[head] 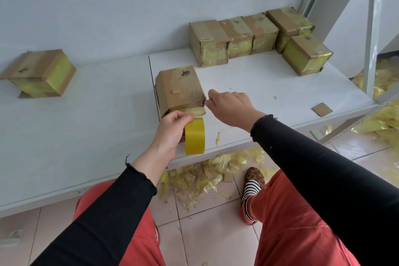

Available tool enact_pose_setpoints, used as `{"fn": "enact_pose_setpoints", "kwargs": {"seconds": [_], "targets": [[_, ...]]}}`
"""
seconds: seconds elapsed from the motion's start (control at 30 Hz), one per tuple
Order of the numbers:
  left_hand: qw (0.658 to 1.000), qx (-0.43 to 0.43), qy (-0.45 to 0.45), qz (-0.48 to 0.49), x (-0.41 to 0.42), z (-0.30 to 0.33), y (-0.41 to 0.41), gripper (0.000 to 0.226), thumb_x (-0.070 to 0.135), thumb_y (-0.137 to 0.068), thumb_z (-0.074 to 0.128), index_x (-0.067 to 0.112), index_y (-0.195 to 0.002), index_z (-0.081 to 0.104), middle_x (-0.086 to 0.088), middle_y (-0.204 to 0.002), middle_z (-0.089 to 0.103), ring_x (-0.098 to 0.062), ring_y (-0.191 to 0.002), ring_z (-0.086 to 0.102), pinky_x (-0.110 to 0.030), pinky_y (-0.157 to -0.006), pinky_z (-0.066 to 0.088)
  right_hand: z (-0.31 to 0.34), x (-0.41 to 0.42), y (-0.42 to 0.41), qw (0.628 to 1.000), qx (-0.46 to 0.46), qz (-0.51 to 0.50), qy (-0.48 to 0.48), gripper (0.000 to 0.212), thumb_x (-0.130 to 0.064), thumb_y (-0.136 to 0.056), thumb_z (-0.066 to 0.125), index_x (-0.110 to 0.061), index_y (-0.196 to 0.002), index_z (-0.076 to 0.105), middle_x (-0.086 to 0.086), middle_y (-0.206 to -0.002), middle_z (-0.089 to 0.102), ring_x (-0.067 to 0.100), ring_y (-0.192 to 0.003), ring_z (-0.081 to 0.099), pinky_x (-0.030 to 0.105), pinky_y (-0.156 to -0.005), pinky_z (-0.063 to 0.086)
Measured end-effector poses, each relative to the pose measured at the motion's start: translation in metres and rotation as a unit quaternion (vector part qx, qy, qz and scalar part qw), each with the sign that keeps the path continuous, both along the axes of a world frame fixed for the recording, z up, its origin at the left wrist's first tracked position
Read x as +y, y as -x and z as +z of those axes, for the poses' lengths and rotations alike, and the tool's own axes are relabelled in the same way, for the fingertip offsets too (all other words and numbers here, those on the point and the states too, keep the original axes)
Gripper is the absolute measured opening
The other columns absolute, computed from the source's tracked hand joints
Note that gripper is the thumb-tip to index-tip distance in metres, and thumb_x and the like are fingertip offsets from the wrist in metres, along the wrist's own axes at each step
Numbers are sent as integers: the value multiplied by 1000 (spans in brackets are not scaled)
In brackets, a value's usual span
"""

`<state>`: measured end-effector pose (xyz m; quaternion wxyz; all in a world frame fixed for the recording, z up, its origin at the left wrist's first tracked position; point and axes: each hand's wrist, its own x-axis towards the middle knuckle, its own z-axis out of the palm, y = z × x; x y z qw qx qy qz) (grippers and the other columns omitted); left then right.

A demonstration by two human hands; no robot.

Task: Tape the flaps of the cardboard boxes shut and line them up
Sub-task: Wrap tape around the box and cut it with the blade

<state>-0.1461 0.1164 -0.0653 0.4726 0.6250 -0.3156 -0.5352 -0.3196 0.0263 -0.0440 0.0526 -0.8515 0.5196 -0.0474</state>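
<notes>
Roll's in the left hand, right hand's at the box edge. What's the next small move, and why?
Probably pull the tape roll in the left hand rightward along the near face of the box, while the right hand steadies its corner. The tape's free end seems already stuck at that face's lower edge, and the brown cardboard above it looks untaped.

The left hand hides part of the tape roll.

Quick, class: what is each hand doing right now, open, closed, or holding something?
Left hand: closed, holding the yellow tape roll.
Right hand: fingers curled at the box corner; whether they grip anything cannot be told.
</notes>
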Motion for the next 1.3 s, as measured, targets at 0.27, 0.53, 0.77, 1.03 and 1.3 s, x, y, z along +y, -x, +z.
{"fn": "enact_pose_setpoints", "kwargs": {"seconds": [0.27, 0.53, 0.77, 1.03, 1.3], "targets": [[999, -22, -13, -22, 0, 4, 1, 18, 26, -89, 78, 25, -74, 68, 5, -70, 67, -8, -57, 61, -24, -57, 45, -10, 4, -1, 988, -145, -61, 10, 48, -70, -98, 42, -25, -110, 49, -10, -77, 57, 22, -74, 61, 35, -63, 42], [997, -60, -31, -39, 3, 5, -2, 10, 24, -89, 77, 18, -84, 70, -2, -76, 66, -17, -66, 60, -31, -65, 45, -15, -5, -25, 976, -218, 4, -25, 24, -50, -98, 58, -32, -113, 54, -15, -75, 54, 9, -67, 53, 31, -59, 35], [996, -80, 11, -37, 22, 1, 2, 9, 24, -89, 78, 18, -83, 74, 4, -81, 71, -14, -76, 62, -31, -72, 48, -26, -11, -25, 983, -166, 34, 70, 32, -58, -98, 52, -29, -110, 54, -10, -95, 62, 21, -75, 60, 26, -53, 28], [993, -110, 45, -14, 28, 5, -6, 5, 24, -85, 83, 26, -86, 79, 0, -88, 55, -16, -84, 55, -28, -81, 46, -30, -9, -29, 990, -122, 34, 69, 36, -45, -92, 70, -24, -117, 54, -2, -103, 52, 26, -72, 59, 29, -52, 28], [980, -172, 33, -99, 17, 17, -25, 18, 12, -81, 83, 18, -71, 68, 14, -68, 67, 3, -68, 61, -25, -76, 42, -20, 49, -7, 877, -444, -98, -156, 34, -38, -106, 51, -15, -87, 68, -12, -53, 47, 7, -49, 35, 27, -51, 31]]}}
